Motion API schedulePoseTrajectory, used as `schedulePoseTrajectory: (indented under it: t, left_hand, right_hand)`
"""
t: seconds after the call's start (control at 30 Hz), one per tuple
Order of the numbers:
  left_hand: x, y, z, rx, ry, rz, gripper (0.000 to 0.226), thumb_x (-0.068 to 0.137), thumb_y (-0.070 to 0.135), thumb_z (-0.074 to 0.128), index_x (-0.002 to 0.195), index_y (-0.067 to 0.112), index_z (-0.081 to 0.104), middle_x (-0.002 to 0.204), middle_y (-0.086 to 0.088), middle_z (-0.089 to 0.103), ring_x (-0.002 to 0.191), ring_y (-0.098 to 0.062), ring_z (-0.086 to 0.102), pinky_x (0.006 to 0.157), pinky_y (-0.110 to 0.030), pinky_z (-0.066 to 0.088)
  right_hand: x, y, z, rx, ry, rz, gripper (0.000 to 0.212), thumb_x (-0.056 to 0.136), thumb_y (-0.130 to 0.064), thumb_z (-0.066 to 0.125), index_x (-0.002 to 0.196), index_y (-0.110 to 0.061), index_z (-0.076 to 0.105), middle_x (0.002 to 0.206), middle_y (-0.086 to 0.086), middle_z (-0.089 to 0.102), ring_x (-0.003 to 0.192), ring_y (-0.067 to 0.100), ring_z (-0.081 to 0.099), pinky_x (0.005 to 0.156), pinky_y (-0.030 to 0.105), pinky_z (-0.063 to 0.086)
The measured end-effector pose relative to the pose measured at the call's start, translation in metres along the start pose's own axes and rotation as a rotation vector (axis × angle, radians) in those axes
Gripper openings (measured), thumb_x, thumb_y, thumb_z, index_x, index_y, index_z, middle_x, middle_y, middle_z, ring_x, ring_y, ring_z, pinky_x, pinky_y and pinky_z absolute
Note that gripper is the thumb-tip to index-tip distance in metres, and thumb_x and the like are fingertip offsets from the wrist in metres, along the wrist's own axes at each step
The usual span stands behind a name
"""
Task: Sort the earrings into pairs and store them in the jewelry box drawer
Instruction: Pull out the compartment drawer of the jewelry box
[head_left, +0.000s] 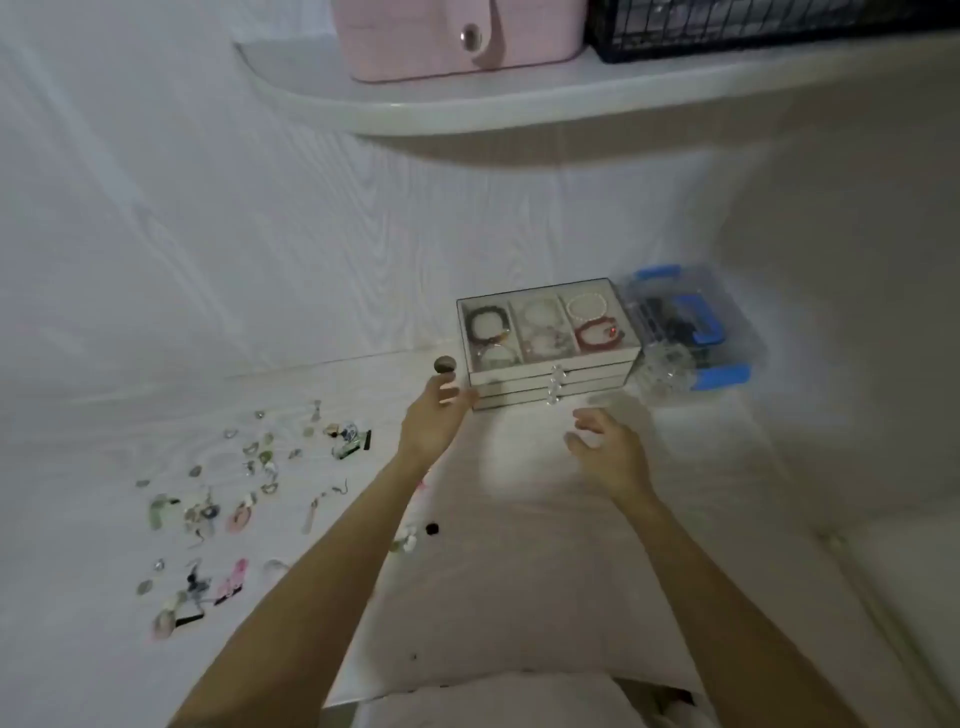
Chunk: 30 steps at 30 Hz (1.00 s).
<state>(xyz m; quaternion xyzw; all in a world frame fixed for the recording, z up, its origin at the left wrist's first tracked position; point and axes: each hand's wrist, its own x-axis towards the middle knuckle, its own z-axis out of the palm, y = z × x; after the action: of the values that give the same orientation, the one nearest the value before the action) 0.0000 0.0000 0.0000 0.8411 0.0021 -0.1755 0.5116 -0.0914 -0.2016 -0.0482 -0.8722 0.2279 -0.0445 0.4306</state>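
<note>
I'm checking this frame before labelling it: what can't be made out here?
Head view only:
- Scattered small earrings: blurred and tiny, so pairs are unclear.
- Mirrored three-drawer jewelry box: drawers closed, contents hidden.
- Pink case and black wire basket on the shelf: cut off by the top edge.
- Left hand: contact with box blurred.

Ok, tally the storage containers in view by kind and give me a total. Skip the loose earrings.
Jewelry box with drawers: 1
Clear plastic box with blue latches: 1
Pink case: 1
Black wire basket: 1
Total: 4
</note>
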Motion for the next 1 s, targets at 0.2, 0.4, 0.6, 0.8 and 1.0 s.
schedulePoseTrajectory:
  t: [0.2,0.4,0.6,0.8,1.0]
  left_hand:
    - [0.024,0.011,0.019,-0.102,0.050,0.101,0.052,0.084,0.035,0.065,0.131,0.025,0.045,0.122,0.005,0.054,0.098,-0.010,0.057,0.087,-0.029,0.045]
    - [0.038,-0.007,0.021,-0.047,0.148,0.172,0.038,0.085,0.028,0.066,0.120,0.027,0.053,0.107,0.008,0.062,0.089,-0.012,0.064,0.080,-0.028,0.051]
    - [0.044,-0.010,0.020,0.041,0.172,0.205,0.038,0.084,0.030,0.067,0.120,0.025,0.054,0.109,0.005,0.065,0.082,-0.008,0.062,0.070,-0.022,0.046]
    - [0.037,-0.026,0.032,-0.049,0.125,0.117,0.062,0.082,0.038,0.067,0.135,0.025,0.037,0.125,0.002,0.055,0.104,-0.015,0.057,0.086,-0.035,0.049]
    - [0.004,-0.061,0.055,0.155,-0.061,0.091,0.033,0.083,0.016,0.063,0.116,0.015,0.056,0.092,0.002,0.061,0.083,-0.018,0.060,0.063,-0.015,0.042]
  right_hand:
    - [0.032,-0.015,0.026,-0.018,0.240,0.126,0.028,0.077,-0.027,0.070,0.100,-0.013,0.062,0.099,0.006,0.069,0.094,0.029,0.059,0.085,0.038,0.044]
    - [0.054,-0.019,0.050,-0.178,0.262,0.233,0.022,0.077,-0.034,0.067,0.091,-0.017,0.066,0.089,0.008,0.068,0.096,0.029,0.055,0.087,0.036,0.033]
    - [0.049,-0.011,0.046,-0.187,0.282,0.224,0.009,0.077,-0.030,0.065,0.079,-0.021,0.066,0.082,0.007,0.067,0.094,0.028,0.052,0.087,0.036,0.028]
    - [0.009,0.006,0.042,-0.166,0.267,0.233,0.017,0.075,-0.030,0.069,0.081,-0.015,0.065,0.083,0.009,0.067,0.096,0.030,0.051,0.086,0.036,0.027]
    - [-0.025,0.017,0.033,-0.148,0.293,0.181,0.017,0.071,-0.024,0.075,0.078,-0.011,0.065,0.080,0.013,0.067,0.095,0.032,0.053,0.087,0.036,0.028]
